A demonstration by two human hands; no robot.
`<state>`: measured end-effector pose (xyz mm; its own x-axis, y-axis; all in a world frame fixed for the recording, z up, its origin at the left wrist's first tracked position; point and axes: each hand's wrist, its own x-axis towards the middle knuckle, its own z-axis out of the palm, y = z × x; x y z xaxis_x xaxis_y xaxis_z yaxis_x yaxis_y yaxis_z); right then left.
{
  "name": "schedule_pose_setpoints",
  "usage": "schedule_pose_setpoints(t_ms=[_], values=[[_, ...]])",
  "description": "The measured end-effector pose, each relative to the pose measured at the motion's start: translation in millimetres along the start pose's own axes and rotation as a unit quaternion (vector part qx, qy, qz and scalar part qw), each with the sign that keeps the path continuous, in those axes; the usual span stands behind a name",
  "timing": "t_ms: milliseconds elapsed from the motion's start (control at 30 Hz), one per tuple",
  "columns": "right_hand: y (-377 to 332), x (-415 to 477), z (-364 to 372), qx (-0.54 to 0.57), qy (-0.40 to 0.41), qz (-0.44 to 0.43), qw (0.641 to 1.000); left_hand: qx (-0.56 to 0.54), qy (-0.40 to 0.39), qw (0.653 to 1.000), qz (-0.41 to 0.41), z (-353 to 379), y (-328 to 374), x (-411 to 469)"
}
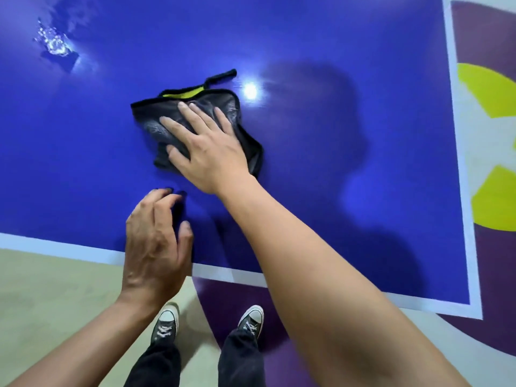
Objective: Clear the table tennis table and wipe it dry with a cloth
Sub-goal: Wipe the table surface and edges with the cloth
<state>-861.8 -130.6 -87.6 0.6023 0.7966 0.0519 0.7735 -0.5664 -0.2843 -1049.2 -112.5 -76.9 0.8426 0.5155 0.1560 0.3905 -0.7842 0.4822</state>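
A dark grey cloth [150,115] with a black hem and a yellow-green underside lies crumpled on the glossy blue table tennis table [335,191]. My right hand [206,146] lies flat on the cloth, fingers straight and spread, pressing it onto the surface. My left hand [156,241] hovers over the near part of the table, close to its white edge line, fingers loosely bent and holding nothing; I cannot tell whether the fingertips touch the surface. A patch of water [55,44] glistens at the far left of the table.
The table's white border [55,244] runs along the near side and down the right side. Beyond it lies a beige, purple and yellow floor [491,90]. My two sneakers [206,322] stand on the floor just below the near edge.
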Motion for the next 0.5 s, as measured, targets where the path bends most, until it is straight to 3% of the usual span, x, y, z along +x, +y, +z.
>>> schedule_pose_setpoints(t_ms=[100,267,400,500], values=[[61,-24,-18,0.016,0.048,0.126,0.991,0.024,-0.009,0.999,0.023,0,14,6],[168,-133,-58,-0.015,0.104,0.319,0.942,0.018,-0.032,0.994,0.107,22,63,13],[180,-235,-67,-0.035,0.133,0.382,0.914,0.01,-0.063,0.986,0.152,53,108,17],[174,-264,-60,-0.048,0.157,0.407,0.898,0.03,-0.084,0.982,0.164,69,119,14]])
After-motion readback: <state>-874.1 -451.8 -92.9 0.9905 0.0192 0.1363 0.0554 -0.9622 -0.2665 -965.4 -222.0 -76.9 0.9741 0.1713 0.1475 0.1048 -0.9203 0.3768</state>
